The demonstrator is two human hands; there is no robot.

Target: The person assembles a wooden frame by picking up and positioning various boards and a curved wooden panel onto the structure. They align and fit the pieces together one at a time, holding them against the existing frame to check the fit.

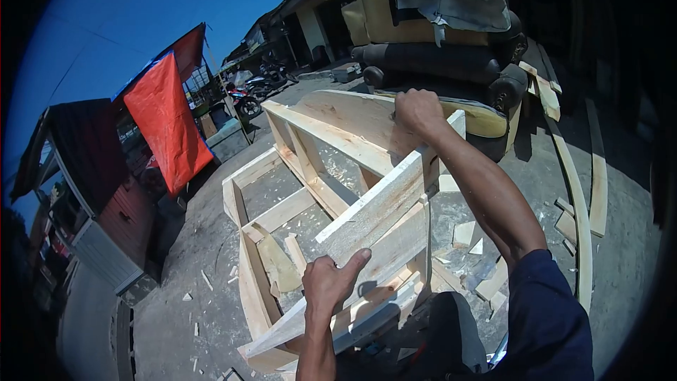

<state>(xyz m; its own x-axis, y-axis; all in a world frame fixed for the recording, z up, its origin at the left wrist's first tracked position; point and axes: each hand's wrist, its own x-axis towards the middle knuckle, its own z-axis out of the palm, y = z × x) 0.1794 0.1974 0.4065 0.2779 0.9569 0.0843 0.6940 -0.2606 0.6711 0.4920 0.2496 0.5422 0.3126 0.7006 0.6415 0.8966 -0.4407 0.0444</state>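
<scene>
On the sunlit ground in front of me, the wooden frame [282, 209] is standing among shavings, and I am grasping it with 2 hands. My right hand [418, 109] is clenching the frame's top by the right end of the curved panel [345, 109]; exactly which edge its fingers are wrapping, I cannot tell. My left hand [331, 281] is gripping the front board [398, 243], its thumb lying along the face and its other fingers curling partly out of sight.

For a steady hold, I am judging that my 2 hands should be sharing the load evenly, well apart, so that the frame is not twisting or rocking. My thumb should be pressing flat, avoiding raw edges and splinters.

Counting, I am seeing 1 frame, 1 curved panel, 2 long strips [577, 204] lying at the right, 1 dark sofa [430, 60] standing beyond the frame, 1 red tarpaulin [169, 120] hanging at the left and at least 1 motorcycle [250, 106]. Wood scraps [463, 234] are lying about, too many for a sure count.
</scene>
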